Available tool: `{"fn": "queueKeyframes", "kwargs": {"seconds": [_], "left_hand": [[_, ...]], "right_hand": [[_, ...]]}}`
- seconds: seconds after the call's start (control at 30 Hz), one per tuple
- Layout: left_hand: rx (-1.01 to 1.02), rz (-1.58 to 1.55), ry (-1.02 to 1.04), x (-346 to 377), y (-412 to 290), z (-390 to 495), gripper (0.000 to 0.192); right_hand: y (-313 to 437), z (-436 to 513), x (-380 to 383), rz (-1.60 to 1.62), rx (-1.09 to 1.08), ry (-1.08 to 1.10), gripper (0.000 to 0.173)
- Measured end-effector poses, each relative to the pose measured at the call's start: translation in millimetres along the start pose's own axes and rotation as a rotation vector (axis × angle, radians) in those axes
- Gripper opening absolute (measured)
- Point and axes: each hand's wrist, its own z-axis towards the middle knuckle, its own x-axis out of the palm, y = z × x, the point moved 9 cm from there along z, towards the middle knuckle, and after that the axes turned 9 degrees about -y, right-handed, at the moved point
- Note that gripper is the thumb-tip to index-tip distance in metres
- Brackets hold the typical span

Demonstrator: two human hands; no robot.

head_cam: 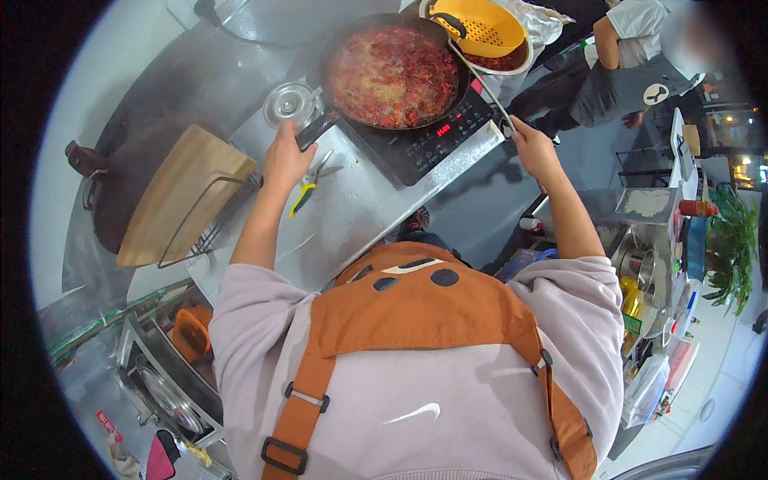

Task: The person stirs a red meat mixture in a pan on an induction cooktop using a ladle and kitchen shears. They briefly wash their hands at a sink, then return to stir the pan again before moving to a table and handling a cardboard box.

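My left hand (288, 157) grips the dark handle (316, 131) of a large wok (393, 123). Red, oily food (393, 75) with bubbling froth fills the wok, which sits on a black induction cooktop (423, 153) with a lit red display. In my right hand (534, 147) is the end of a long metal utensil handle (489, 90); its far end reaches the wok's right rim, and its head cannot be made out. Close by my left hand lie a glass lid (289, 104) and scissors (305, 191) with yellow-green handles, blades apart.
A yellow perforated basket (480, 27) rests over a bowl (527, 65) behind the wok's right side. At left, a wooden cutting board (186, 198) stands in a wire rack (192, 213), before a large dark pan (129, 180). Another person (630, 78) stands at the upper right.
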Motion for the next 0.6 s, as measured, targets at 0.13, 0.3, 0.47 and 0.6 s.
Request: {"fn": "queueKeyframes", "kwargs": {"seconds": [0.13, 0.3, 0.47, 0.6], "left_hand": [[-0.019, -0.037, 0.005, -2.1, 0.2, -2.9, 0.055], [-0.010, -0.055, 0.007, -0.1, 1.7, -2.9, 0.054], [-0.002, -0.067, 0.019, -0.4, -1.4, -1.5, 0.054], [0.009, -0.071, 0.017, -0.9, -1.1, -2.0, 0.054]], "right_hand": [[-19.7, -54.1, 27.6, 0.518, 0.783, 0.381, 0.041], [6.6, -100.3, 47.0, 1.119, 1.108, 0.576, 0.032], [35.4, -109.7, 56.0, 1.286, 1.112, 0.698, 0.029], [46.6, -109.7, 53.4, 1.100, 0.990, 0.686, 0.037]]}}
